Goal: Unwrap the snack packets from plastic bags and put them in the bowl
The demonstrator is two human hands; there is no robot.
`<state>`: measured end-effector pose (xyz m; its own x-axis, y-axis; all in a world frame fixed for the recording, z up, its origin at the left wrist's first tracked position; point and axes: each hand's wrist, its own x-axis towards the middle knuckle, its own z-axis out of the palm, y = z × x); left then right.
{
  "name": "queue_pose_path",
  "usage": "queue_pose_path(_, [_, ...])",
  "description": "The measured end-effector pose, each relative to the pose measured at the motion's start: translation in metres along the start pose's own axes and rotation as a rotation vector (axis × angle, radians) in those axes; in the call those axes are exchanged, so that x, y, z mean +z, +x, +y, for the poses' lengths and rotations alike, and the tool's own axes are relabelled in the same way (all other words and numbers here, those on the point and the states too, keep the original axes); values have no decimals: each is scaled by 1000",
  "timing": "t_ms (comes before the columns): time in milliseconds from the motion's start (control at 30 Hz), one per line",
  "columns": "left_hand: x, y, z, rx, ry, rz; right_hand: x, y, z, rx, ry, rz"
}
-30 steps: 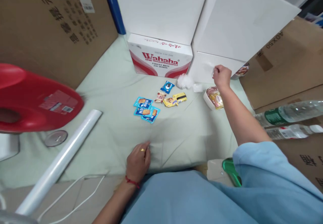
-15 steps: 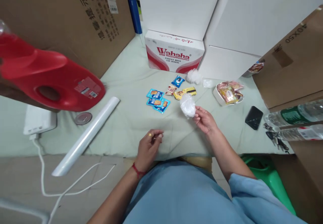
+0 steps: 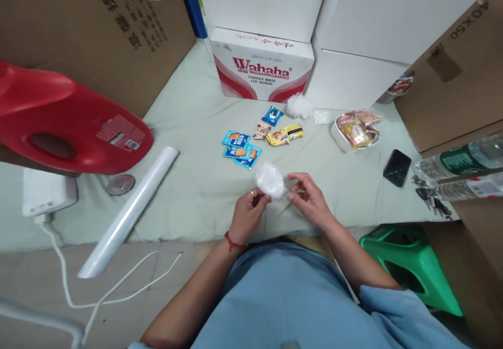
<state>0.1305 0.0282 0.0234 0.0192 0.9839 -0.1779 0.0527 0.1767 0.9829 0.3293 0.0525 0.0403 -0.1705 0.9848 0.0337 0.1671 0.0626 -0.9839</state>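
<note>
A crumpled clear plastic bag (image 3: 270,179) is pinched in my left hand (image 3: 250,210), between thumb and fingers, above the near part of the table. Just to its right is my right hand (image 3: 308,198), its thumb and fingers apart with nothing visible between them. Beyond the bag lie several blue snack packets (image 3: 242,151) in an overlapping group. Further back are yellow snack packets (image 3: 285,134), a small reddish-beige packet (image 3: 261,130) and a dark blue packet (image 3: 272,115).
Against the red-and-white Wahaba carton (image 3: 262,69) rests a second crumpled plastic bag (image 3: 298,106). A white bowl of snacks (image 3: 342,137), black phone-like object (image 3: 396,168), keys (image 3: 431,200) and bottles (image 3: 467,155) are right. Left are a red jug (image 3: 84,123) and white roll (image 3: 129,210).
The plastic bag has passed from my right hand to my left, moving left and nearer. My right hand has let go and its fingers are spread. The view has shifted slightly.
</note>
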Motion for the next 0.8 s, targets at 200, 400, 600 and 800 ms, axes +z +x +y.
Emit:
queue_pose_path(200, [-11, -5, -4, -11, 56, -135, -4, 1, 10, 91, 9, 7])
queue_pose_path(400, [-27, -8, -18, -17, -112, -135, -44, 47, -8, 53, 114, 308])
queue_pose_path(600, [-30, -12, -23, 52, -109, 6, -39, 84, -50, 30, 344, 264])
queue_pose_path(800, [-27, -5, -20, 382, 334, 82, -40, 101, -31, 16, 345, 428])
